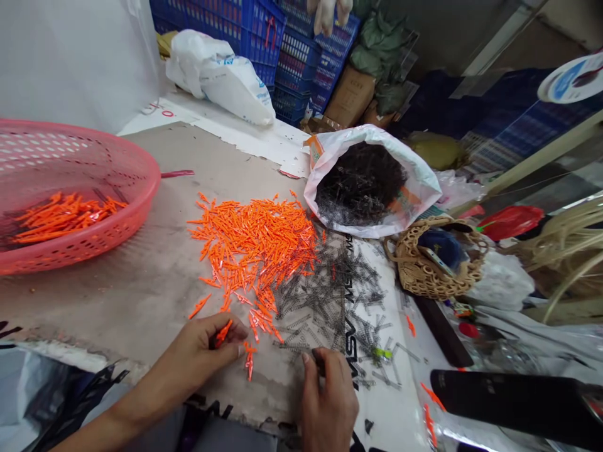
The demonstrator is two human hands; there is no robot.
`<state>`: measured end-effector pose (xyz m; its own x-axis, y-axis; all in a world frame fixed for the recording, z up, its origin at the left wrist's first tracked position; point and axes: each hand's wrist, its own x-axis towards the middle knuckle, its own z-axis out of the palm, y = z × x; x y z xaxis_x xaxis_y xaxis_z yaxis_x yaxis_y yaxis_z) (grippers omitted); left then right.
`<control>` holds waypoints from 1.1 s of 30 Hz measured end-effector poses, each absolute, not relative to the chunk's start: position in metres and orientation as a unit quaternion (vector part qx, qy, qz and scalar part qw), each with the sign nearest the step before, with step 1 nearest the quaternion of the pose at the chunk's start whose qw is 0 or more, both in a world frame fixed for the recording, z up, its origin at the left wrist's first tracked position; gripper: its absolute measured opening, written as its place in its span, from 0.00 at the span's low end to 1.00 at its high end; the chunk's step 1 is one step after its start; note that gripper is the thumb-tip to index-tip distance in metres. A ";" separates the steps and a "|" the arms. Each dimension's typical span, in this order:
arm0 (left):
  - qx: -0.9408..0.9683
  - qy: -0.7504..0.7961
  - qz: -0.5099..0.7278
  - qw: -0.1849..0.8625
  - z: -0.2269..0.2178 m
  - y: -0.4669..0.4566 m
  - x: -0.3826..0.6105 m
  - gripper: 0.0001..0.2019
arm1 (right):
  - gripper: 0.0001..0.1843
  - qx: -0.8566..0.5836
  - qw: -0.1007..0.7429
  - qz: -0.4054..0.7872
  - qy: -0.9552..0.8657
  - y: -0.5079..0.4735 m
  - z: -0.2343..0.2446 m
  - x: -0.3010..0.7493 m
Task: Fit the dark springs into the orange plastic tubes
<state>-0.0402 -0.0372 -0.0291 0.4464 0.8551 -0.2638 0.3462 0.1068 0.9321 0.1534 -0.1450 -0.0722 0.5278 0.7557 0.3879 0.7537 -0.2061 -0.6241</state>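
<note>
Nearest the body, the left hand curls nearly shut around an orange plastic piece, close to the orange heap within easy reach. The right hand half-curls beside the dark springs, its hold hidden, with their white sack just behind

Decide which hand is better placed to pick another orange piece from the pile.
Left, probably: the left hand is beside the orange pile, pinching an orange piece; the right hand lies beside dark metal springs.
</note>
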 end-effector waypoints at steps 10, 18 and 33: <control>0.452 0.522 0.206 0.693 -0.025 -0.054 -0.036 0.16 | 0.13 -0.760 0.401 0.055 -0.509 -0.108 -0.047 0.170; 0.447 0.525 0.215 0.692 -0.020 -0.055 -0.027 0.11 | 0.13 -0.737 0.212 0.000 -0.642 -0.115 -0.062 0.169; 0.422 0.511 0.209 0.719 -0.014 -0.060 -0.020 0.09 | 0.10 -0.740 0.322 0.050 -0.588 -0.143 -0.074 0.161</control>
